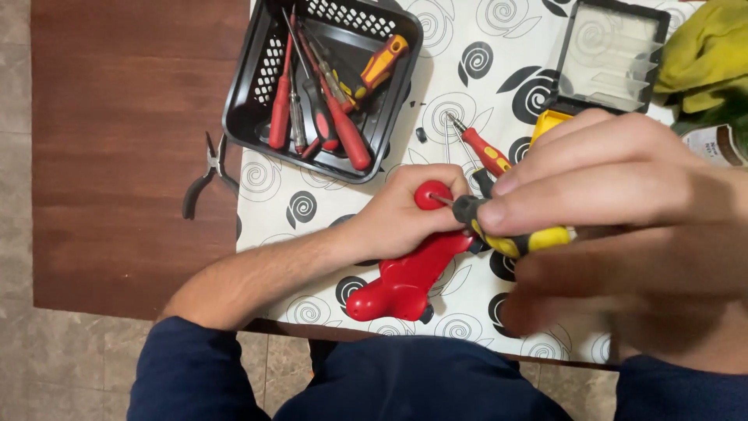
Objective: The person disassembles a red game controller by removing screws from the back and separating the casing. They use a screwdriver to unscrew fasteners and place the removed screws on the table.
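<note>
Nearest the camera, the right hand (623,226) fills the lower right of the view, its fingers curled and pinching the black-and-yellow handled screwdriver (510,234) with the thumb beneath; the wrist is raised and the forearm runs off the bottom edge. The screwdriver's thin metal shaft points left into the rounded top of the glossy red plastic toy body (409,277), which lies on the white cloth with black spiral flowers (467,93) at the near edge of the brown wooden table (132,156).

The left hand (401,214) is closed around the toy's upper end, bracing it, the bare forearm reaching in from the lower left. The step in hand looks like turning a screw in the toy; the next move seems to call for steady downward pressure with the tip seated square.

Just beyond lies a red-handled screwdriver (483,152). Farther off stand a black perforated plastic basket (323,78) of screwdrivers, black pliers (206,175) to its left, and a clear-lidded case (608,54).
</note>
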